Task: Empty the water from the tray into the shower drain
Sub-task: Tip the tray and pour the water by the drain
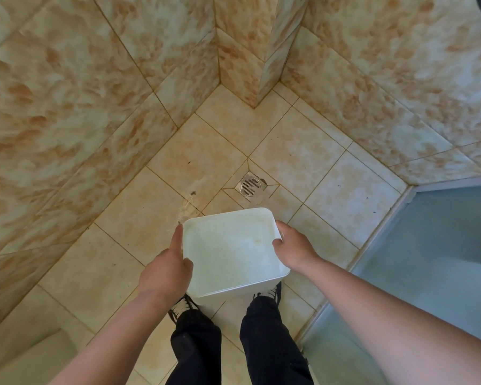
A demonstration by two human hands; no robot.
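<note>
A white rectangular tray [231,251] is held roughly level above the tiled shower floor, a faint yellowish stain on its bottom. My left hand [167,270] grips its left edge, thumb along the rim. My right hand [292,248] grips the right edge. A round metal drain [250,185] with slots sits in the floor just beyond the tray's far edge. Whether water lies in the tray I cannot tell.
Beige marbled wall tiles [95,107] close in on the left and back, with a protruding corner [261,65]. A frosted blue shower door panel [442,259] stands on the right. My feet in dark trousers [233,343] are below the tray. A small debris patch [188,202] lies left of the drain.
</note>
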